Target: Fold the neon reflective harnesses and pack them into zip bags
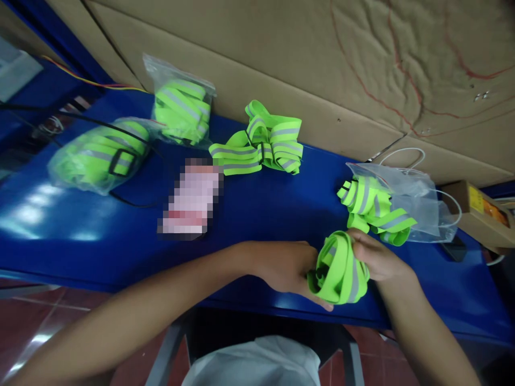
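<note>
Between my two hands, over the table's front edge, is a coiled bundle of neon green strap (341, 271) with a grey reflective stripe. My left hand (292, 268) grips its left side, and my right hand (372, 254) is closed on its upper right side. Just beyond my right hand lies a second green strap bundle (372, 206), against an open clear plastic bag (422, 201). A loose green strap with a black buckle (277, 142) rests at the back middle of the table.
The blue table (249, 209) meets a cardboard-covered wall. On the left are two clear bags of green straps (100, 158) (183, 110), a black cable and a blurred-out pinkish item (193, 198). At right stand a cardboard box (478, 214) and white cables.
</note>
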{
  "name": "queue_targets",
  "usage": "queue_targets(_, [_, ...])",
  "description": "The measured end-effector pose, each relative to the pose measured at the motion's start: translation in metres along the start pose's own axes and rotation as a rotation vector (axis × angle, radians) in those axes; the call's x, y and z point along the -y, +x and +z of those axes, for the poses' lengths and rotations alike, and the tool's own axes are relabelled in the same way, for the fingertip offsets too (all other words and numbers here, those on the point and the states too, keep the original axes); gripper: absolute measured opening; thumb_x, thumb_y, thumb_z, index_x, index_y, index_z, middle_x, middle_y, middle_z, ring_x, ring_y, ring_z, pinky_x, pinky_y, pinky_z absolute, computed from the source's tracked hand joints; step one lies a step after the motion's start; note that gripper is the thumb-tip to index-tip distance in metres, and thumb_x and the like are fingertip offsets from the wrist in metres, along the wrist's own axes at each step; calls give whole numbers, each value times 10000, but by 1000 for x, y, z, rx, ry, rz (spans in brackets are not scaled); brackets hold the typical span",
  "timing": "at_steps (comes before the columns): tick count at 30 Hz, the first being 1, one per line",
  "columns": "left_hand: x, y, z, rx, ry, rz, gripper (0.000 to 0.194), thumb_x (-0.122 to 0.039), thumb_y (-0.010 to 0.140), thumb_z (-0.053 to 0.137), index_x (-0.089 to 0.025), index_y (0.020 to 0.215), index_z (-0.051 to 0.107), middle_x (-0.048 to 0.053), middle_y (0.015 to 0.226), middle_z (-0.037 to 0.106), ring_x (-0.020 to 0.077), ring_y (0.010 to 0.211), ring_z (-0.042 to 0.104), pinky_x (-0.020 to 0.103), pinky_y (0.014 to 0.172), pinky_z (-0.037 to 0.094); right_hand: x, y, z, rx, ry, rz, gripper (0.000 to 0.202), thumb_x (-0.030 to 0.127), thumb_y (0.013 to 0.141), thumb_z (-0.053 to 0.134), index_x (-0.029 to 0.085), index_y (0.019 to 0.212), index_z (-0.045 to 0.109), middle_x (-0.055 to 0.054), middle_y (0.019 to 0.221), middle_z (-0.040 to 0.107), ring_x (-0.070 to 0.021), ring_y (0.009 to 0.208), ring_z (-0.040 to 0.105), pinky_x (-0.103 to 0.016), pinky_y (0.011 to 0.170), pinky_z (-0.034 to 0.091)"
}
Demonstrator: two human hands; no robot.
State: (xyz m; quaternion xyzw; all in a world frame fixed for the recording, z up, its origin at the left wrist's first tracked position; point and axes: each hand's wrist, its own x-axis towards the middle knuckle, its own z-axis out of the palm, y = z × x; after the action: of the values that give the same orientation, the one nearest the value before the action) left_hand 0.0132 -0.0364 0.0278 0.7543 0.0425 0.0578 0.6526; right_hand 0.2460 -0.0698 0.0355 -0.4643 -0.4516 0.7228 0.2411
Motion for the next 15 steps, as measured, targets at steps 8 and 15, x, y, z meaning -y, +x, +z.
queue_targets(8, [-8, 0, 1, -47, -75, 93, 185, -302, 982, 620, -176, 852, 658, 51, 912, 740, 187, 928, 694, 311, 936, 534, 5, 4, 23, -246, -107, -276, 374, 589, 859, 758, 271, 1044, 692, 4, 884, 653, -131, 691, 580, -224, 590, 467])
queue_targets(15, [2, 5, 4, -132, -191, 71, 213, -305, 1000, 583, -177, 836, 629, 51, 889, 714, 173, 909, 690, 289, 914, 547, 2, -2, 22, -525, -592, -473, 264, 446, 1045, 549, 300, 1107, 760, -3, 1027, 775, -158, 877, 714, -249, 781, 541])
